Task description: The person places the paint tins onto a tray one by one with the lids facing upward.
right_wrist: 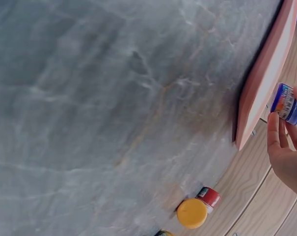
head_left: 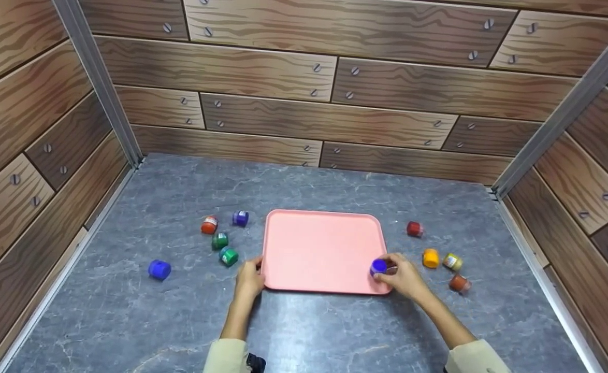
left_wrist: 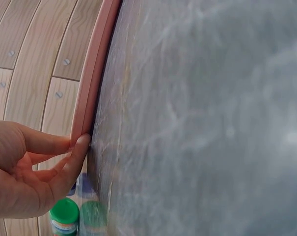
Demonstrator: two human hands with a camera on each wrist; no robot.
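A pink tray lies flat on the grey marbled table. At its left front edge my left hand grips the rim. The left wrist view shows thumb and fingertips pinching the tray's corner. My right hand holds a small blue paint jar over the tray's right front corner, lid facing up in the head view. In the right wrist view the labelled side of this jar shows between thumb and fingers, close over the tray surface.
Left of the tray lie several paint jars: orange-red, purple, dark green, green and blue. To the right are red, orange, yellow and brown ones. Wood-patterned walls enclose the table.
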